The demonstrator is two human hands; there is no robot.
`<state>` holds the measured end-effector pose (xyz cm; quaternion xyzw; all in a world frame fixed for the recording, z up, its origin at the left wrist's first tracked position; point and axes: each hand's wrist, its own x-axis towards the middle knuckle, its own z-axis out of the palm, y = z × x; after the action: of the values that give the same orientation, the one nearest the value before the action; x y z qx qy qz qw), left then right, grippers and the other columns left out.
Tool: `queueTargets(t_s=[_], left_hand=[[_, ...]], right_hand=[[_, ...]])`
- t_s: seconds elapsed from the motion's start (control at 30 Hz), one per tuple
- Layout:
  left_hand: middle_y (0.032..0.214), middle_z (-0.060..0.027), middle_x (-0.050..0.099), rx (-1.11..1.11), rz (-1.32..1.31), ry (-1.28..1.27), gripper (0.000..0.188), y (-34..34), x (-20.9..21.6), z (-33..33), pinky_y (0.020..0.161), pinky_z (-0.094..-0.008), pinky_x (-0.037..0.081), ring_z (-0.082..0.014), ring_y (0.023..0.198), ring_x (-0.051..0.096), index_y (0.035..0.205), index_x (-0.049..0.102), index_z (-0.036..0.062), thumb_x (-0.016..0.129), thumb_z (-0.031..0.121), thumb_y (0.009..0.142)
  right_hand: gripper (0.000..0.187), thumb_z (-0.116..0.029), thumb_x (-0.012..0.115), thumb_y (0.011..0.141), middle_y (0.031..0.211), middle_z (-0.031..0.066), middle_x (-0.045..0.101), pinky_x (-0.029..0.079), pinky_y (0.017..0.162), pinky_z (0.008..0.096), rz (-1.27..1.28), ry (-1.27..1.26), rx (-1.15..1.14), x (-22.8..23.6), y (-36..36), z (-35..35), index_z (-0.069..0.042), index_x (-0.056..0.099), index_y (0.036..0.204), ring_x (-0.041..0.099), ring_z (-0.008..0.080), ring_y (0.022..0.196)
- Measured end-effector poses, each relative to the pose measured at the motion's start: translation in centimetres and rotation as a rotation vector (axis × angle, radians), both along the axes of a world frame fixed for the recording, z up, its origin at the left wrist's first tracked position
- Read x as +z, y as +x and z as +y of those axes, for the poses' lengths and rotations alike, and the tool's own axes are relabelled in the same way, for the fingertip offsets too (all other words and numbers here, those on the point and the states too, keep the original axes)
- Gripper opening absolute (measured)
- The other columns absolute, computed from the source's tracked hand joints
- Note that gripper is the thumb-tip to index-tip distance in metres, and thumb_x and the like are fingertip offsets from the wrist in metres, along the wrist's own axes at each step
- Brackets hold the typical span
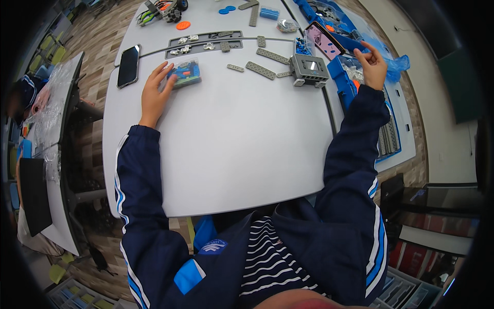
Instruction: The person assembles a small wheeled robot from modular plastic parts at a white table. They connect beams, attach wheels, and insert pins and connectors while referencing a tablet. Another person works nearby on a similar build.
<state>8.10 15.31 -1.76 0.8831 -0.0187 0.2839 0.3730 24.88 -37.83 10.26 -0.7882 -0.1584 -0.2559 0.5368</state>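
Observation:
My left hand (156, 97) lies at the left side of a small clear plastic box (187, 73) of blue and green pieces. Its fingers are apart, with the fingertips and thumb against the box's edge. To the right, my right hand (374, 66) is raised over a blue bin (343, 85) that holds pale parts in clear wrapping. Thumb and forefinger of that hand are curved and apart, and nothing shows between them. Just left of it, a phone with a pink screen (325, 40) leans at a slant. A grey controller block (309, 69) stands nearby.
Grey perforated beams (260, 70) lie across the white table (242, 139). Behind them is a grey parts tray (204, 45). A dark phone (128, 66) lies at the left edge. Far back are a wheeled build (167, 11) and orange disc (183, 25).

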Motion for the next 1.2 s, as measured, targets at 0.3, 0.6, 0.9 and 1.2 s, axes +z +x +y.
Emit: queueTargets(t_s=[0.3, 0.6, 0.9, 1.2], left_hand=[[0.125, -0.0119, 0.062, 0.093, -0.036, 0.129, 0.059, -2.0, 0.5, -0.4, 0.096, -0.0341, 0.049, -0.0284, 0.113, 0.062, 0.125, 0.064, 0.0034, 0.083, 0.031, 0.077], [0.116, -0.0126, 0.062, 0.437, -0.103, 0.201, 0.057, -3.1, -0.6, 2.4, 0.087, -0.0361, 0.051, -0.0290, 0.102, 0.063, 0.121, 0.065, -0.0002, 0.082, 0.033, 0.078], [0.113, -0.0118, 0.062, 0.608, -0.045, 0.400, 0.059, -2.4, -1.0, 2.1, 0.089, -0.0362, 0.049, -0.0284, 0.109, 0.058, 0.119, 0.065, 0.0009, 0.079, 0.043, 0.080], [0.136, -0.0177, 0.045, 0.583, -0.232, 0.688, 0.064, 0.6, 1.4, -1.6, 0.100, -0.0504, 0.036, -0.0357, 0.130, 0.038, 0.127, 0.052, 0.0027, 0.071, 0.047, 0.085]], right_hand=[[0.023, 0.006, 0.072, 0.074, 0.082, 0.0105, 0.061, 0.047, 0.072, 0.0370, -0.024, -0.409, 0.485, -8.2, -20.5, 13.7, -0.004, 0.066, 0.094, 0.057, 0.0300, 0.077], [0.017, 0.002, 0.070, 0.079, 0.081, 0.0058, 0.056, 0.041, 0.076, 0.0355, -0.135, -0.365, 0.643, -11.3, -22.8, 18.8, -0.007, 0.065, 0.092, 0.055, 0.0244, 0.079], [0.022, 0.005, 0.066, 0.079, 0.088, 0.0077, 0.057, 0.041, 0.082, 0.0370, -0.244, -0.347, 0.873, -11.8, -24.8, 21.8, -0.005, 0.063, 0.099, 0.056, 0.0266, 0.089], [0.021, 0.005, 0.067, 0.078, 0.089, 0.0127, 0.058, 0.046, 0.084, 0.0386, -0.182, -0.121, 1.120, -13.9, -25.8, 26.5, -0.002, 0.062, 0.097, 0.055, 0.0318, 0.091]])
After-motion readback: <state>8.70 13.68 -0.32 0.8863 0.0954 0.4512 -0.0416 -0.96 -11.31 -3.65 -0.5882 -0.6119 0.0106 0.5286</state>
